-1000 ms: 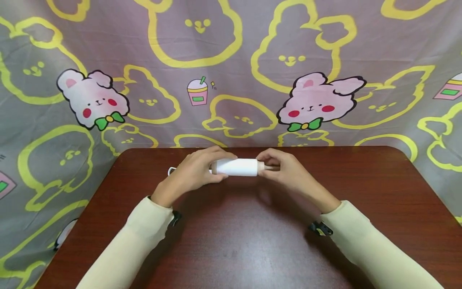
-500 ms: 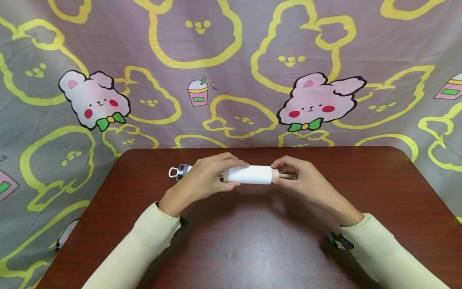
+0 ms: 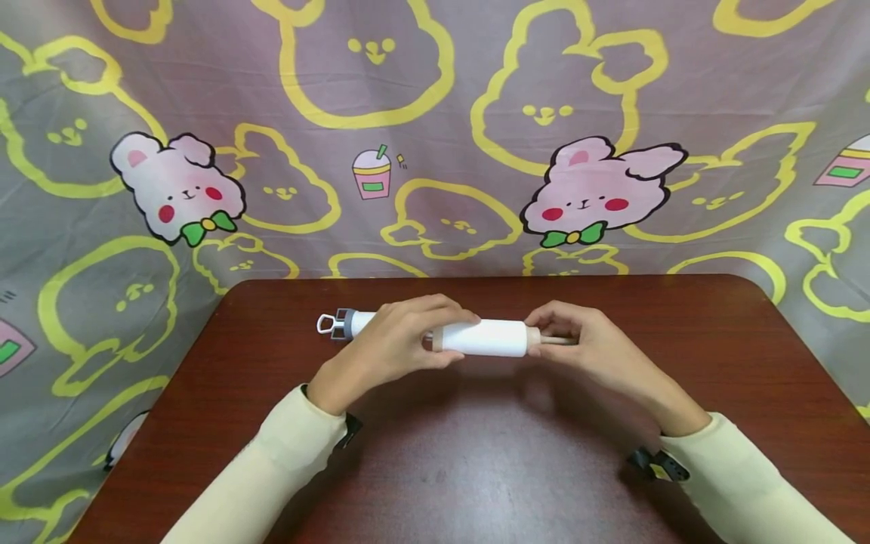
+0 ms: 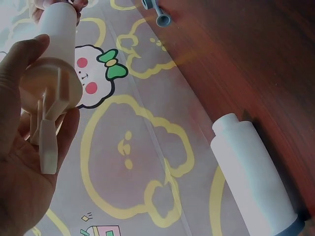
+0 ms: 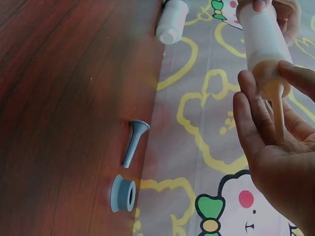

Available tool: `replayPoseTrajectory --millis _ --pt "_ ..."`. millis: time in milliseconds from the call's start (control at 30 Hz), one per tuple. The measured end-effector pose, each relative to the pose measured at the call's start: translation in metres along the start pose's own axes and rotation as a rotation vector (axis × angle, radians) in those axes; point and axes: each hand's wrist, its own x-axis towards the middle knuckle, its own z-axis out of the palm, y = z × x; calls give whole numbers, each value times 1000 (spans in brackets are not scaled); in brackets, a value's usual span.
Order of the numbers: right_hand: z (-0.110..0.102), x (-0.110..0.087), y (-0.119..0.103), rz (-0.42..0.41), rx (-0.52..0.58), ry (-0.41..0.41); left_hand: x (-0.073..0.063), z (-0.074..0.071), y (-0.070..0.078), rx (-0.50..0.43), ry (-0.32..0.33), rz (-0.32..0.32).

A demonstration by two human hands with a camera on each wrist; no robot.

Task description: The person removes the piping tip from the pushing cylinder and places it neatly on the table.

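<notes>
Between my hands a white tube (image 3: 484, 338) with beige end pieces is held level above the table. My left hand (image 3: 397, 340) grips its left end; in the left wrist view, thumb and fingers curl round the beige end piece (image 4: 55, 81), from which a flat beige handle sticks out. Fingers of my right hand (image 3: 601, 353) pinch the other beige end (image 5: 269, 73), with a thin beige rod (image 5: 278, 115) running out past the palm. Partly hidden behind the left hand lies a second white tube (image 3: 362, 323), with a grey collar and a white loop handle (image 3: 330, 324).
On the brown table (image 3: 720, 363), in the right wrist view, a grey funnel-shaped nozzle (image 5: 134, 143) and a grey ring (image 5: 123, 193) lie near the far edge. A patterned cloth (image 3: 448, 136) hangs behind the table.
Both hands have moved right and slightly nearer with the tube between them. More of the second white tube, its collar and loop handle now shows behind the left hand.
</notes>
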Motion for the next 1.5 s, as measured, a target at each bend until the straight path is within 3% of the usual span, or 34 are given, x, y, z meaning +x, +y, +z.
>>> replayPoseTrajectory --millis 200,600,1167,1367,1500 --pt "-2 3 2 24 21 -19 -1 1 -1 -1 24 22" --pt "-3 4 -1 -11 64 -22 -4 -3 -1 -13 45 55" --pt "1 -3 -2 -50 -1 39 -2 -6 -1 -148 26 -16" --pt "3 -3 -1 -121 9 47 -2 -6 -2 -186 21 -19" --pt "4 -2 -2 -162 12 49 -3 -7 -3 -217 1 -57"
